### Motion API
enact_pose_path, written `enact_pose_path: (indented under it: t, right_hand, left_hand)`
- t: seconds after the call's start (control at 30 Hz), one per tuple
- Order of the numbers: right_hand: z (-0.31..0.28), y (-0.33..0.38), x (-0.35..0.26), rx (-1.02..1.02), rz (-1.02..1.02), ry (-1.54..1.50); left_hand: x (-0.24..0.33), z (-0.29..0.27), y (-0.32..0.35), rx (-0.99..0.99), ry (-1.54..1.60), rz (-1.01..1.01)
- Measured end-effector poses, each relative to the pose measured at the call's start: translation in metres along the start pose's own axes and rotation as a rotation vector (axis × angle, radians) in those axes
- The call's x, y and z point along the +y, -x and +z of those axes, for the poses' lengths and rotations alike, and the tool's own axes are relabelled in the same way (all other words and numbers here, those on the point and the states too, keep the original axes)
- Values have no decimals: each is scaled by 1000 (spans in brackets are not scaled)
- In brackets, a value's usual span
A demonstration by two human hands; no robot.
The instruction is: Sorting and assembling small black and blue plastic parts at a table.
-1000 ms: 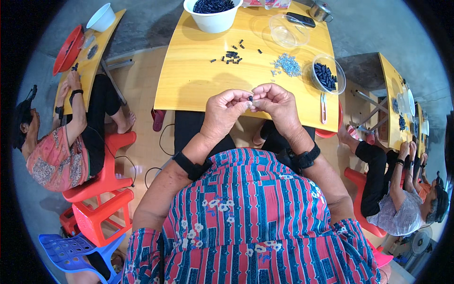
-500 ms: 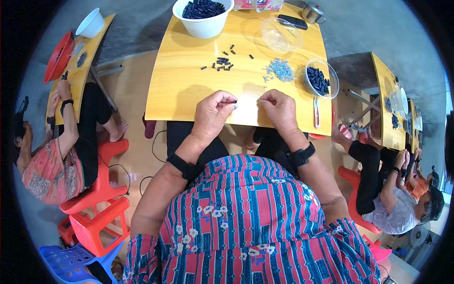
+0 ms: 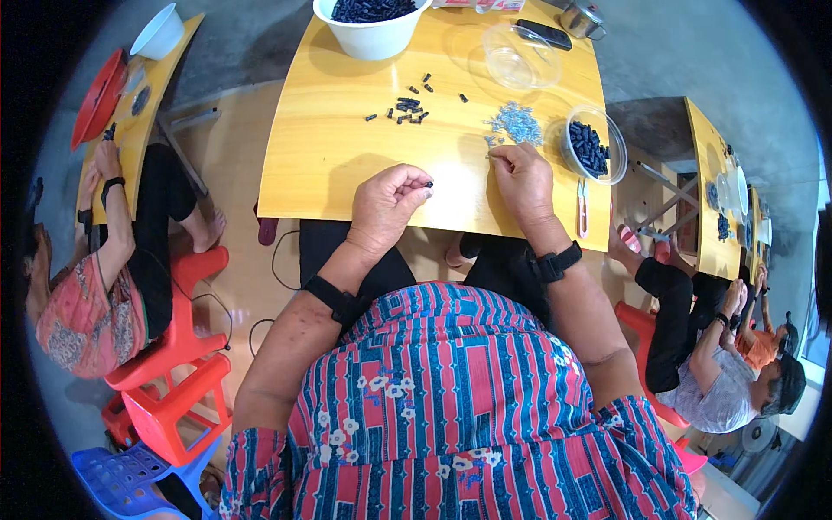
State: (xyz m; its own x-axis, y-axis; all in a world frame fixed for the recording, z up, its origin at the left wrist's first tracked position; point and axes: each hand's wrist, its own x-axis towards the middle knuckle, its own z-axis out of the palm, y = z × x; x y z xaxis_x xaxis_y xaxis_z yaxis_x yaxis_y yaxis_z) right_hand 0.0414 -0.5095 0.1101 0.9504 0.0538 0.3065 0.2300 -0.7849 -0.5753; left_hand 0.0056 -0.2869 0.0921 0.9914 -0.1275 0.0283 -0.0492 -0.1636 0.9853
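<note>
My left hand (image 3: pixel 384 206) is over the near edge of the yellow table, thumb and fingers pinching a small black cylindrical piece (image 3: pixel 429 184) whose end sticks out. My right hand (image 3: pixel 525 186) is at the near side of a pile of tiny clear bluish pieces (image 3: pixel 518 121), thumb and fingers pressed together. Whatever is between those fingertips, if anything, is too small to make out. Beyond my left hand, several loose black cylindrical pieces (image 3: pixel 408 105) lie scattered. A clear round tub (image 3: pixel 619 149) to the right of my right hand holds many more black pieces (image 3: pixel 588 147).
A slim pink-and-white hand tool (image 3: pixel 582 208) lies at the table's right edge. Farther back are a white bowl (image 3: pixel 373 45) of black pieces, a clear round container (image 3: pixel 523 59), a dark phone-like slab (image 3: pixel 543 34) and a metal mug (image 3: pixel 581 19). People sit at tables on both sides.
My right hand has moved forward and slightly right, from beside my left hand to the near side of the clear pieces. My left hand stays nearly still, keeping the black piece.
</note>
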Motion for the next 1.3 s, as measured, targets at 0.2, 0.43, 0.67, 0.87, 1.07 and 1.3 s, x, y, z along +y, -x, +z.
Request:
enact_pose_path:
  t: [0.2,0.43,0.67,0.87,1.07,1.3]
  right_hand:
    - [-8,0,-11,-76,-220,280]
    - [3,4,-9,-165,-123,388]
    - [15,11,-28,-159,-284,2]
    - [25,15,-38,-201,-280,-193]
    - [29,14,-40,-197,-311,-169]
    - [27,13,-45,-232,-345,-73]
  left_hand:
    - [-3,-1,0,-7,43,-9]
    - [-1,-5,-1,-50,99,-36]
    - [-3,-8,-4,-87,69,-87]
    - [-1,-9,-4,-76,42,-79]
    - [-2,-9,-3,-64,12,-68]
    - [-2,-8,-3,-46,16,-63]
